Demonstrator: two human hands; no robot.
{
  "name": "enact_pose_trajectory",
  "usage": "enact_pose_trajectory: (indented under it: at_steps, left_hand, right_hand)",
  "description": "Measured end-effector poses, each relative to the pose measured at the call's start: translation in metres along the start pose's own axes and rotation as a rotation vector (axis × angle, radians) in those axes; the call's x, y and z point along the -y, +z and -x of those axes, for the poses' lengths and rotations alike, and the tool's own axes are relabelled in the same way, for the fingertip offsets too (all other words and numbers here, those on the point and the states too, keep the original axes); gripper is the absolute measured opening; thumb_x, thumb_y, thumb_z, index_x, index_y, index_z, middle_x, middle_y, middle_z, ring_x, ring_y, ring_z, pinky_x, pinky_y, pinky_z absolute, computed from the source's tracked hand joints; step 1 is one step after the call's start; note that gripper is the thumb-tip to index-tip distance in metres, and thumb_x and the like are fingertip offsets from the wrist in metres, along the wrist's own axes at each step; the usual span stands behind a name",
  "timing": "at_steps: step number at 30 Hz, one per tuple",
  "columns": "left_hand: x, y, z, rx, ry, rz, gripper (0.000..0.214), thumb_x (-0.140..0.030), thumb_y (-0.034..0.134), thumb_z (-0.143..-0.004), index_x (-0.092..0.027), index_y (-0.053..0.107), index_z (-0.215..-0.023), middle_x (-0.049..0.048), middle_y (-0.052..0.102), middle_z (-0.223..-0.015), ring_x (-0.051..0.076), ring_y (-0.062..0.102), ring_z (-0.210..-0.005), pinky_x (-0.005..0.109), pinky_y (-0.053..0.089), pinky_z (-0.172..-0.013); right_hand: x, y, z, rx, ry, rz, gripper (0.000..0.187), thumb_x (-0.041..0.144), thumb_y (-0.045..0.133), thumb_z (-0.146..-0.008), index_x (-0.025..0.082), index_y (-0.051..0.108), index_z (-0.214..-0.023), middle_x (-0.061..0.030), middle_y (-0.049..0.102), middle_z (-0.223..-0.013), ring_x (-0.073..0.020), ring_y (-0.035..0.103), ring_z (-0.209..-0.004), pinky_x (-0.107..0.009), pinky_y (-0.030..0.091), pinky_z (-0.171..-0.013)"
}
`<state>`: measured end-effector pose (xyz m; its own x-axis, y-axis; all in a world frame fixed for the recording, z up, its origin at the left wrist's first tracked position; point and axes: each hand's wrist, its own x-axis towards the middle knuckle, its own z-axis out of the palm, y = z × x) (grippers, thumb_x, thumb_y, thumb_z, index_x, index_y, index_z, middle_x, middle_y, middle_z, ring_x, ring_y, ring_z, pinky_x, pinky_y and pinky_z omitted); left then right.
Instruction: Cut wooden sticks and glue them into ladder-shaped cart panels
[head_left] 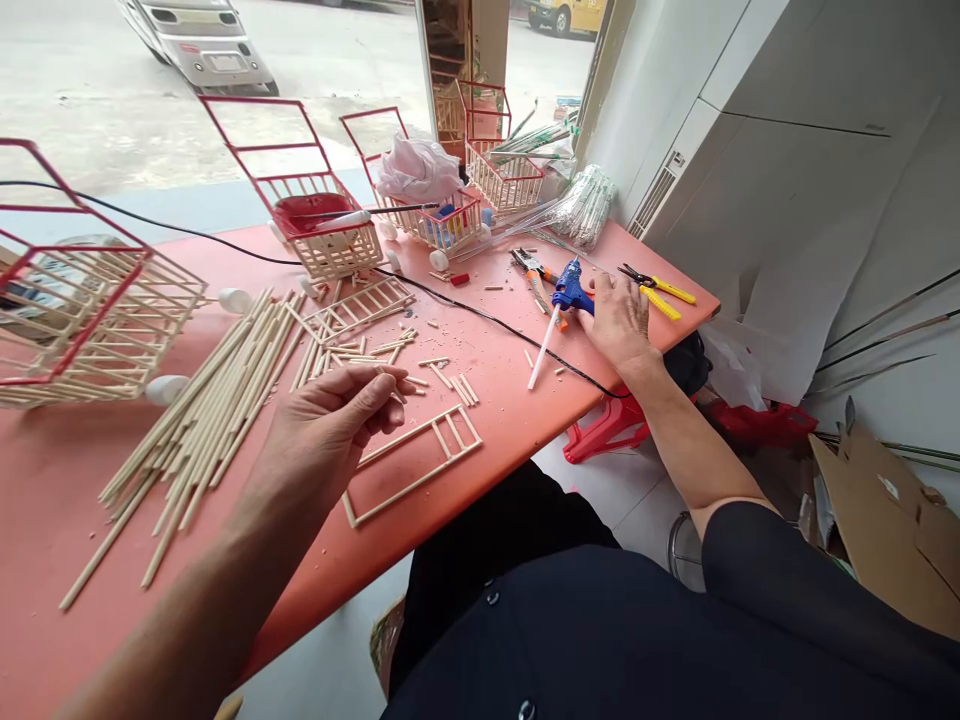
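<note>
Dark buttoned shirt [577, 640] nearest, the left hand [352, 405] is pinched, contents unclear, beside the pale wooden rectangular frame [450, 460]; right hand [621, 312] is loosely spread at the blue plastic glue gun [573, 288], best gripped handle-first.

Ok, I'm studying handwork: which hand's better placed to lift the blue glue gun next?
Probably the right hand: its fingers are beside the glue gun; the left hand is near the pale, rectangular wooden frame.

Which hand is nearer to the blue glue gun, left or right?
Right. The right hand is right at the glue gun, by its handle; the left hand is well off to its left, by the near wooden frame.
</note>
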<state>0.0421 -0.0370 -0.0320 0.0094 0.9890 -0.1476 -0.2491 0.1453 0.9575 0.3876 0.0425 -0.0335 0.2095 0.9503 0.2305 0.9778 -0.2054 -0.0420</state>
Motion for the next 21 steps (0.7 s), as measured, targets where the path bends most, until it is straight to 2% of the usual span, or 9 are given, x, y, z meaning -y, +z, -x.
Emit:
enact_pose_trajectory:
  at_steps: [4,10,14,17,19,21]
  left_hand:
    - [0.000,-0.001,0.003,0.011,-0.008,-0.021,0.014,-0.023,0.096,-0.072,-0.018,0.086,-0.082,0.0060,0.080,-0.083,0.009,0.062,-0.059,0.019,0.052,-0.056]
    - [0.000,-0.001,0.004,0.045,0.006,0.002,0.033,-0.038,0.103,-0.067,-0.017,0.085,-0.085,0.0066,0.082,-0.085,0.009,0.064,-0.060,0.020,0.051,-0.057]
    - [0.002,-0.002,0.002,0.032,0.026,0.019,0.031,-0.037,0.102,-0.068,-0.017,0.085,-0.085,0.0060,0.081,-0.084,0.010,0.063,-0.061,0.021,0.052,-0.058]
    - [0.004,-0.003,0.001,0.027,0.038,-0.015,0.023,-0.033,0.098,-0.072,-0.019,0.085,-0.085,0.0059,0.081,-0.085,0.011,0.063,-0.062,0.023,0.053,-0.060]
    - [0.004,-0.005,0.001,0.026,0.049,-0.035,0.020,-0.033,0.097,-0.074,-0.020,0.086,-0.085,0.0059,0.081,-0.085,0.012,0.063,-0.063,0.025,0.054,-0.060]
    - [0.001,-0.006,0.001,0.019,0.058,-0.024,0.021,-0.035,0.098,-0.074,-0.021,0.086,-0.084,0.0058,0.080,-0.084,0.013,0.063,-0.064,0.026,0.055,-0.060]
  right_hand:
    - [0.005,0.004,-0.004,0.003,-0.041,0.024,0.042,0.017,0.061,-0.103,0.006,0.065,-0.143,-0.0306,0.060,-0.152,-0.0445,0.057,-0.142,-0.057,0.044,-0.120]
    - [-0.011,0.028,-0.015,-0.075,-0.083,-0.095,0.040,0.019,0.054,-0.106,0.004,0.061,-0.142,-0.0323,0.061,-0.153,-0.0407,0.058,-0.142,-0.055,0.046,-0.121]
    - [-0.021,0.035,-0.022,-0.150,-0.037,-0.194,0.037,0.018,0.047,-0.108,0.003,0.063,-0.139,-0.0329,0.067,-0.146,-0.0398,0.062,-0.140,-0.056,0.045,-0.123]
    - [-0.029,0.028,-0.028,-0.233,0.035,-0.333,0.036,0.018,0.047,-0.108,0.006,0.062,-0.139,-0.0317,0.070,-0.141,-0.0390,0.067,-0.137,-0.056,0.046,-0.123]
    - [-0.035,0.018,-0.031,-0.304,0.057,-0.440,0.036,0.023,0.042,-0.111,0.010,0.062,-0.139,-0.0279,0.071,-0.139,-0.0343,0.072,-0.130,-0.051,0.050,-0.120]
    - [-0.039,0.003,-0.031,-0.364,0.050,-0.649,0.038,0.036,0.035,-0.116,0.016,0.062,-0.135,-0.0224,0.072,-0.136,-0.0278,0.076,-0.116,-0.044,0.058,-0.109]
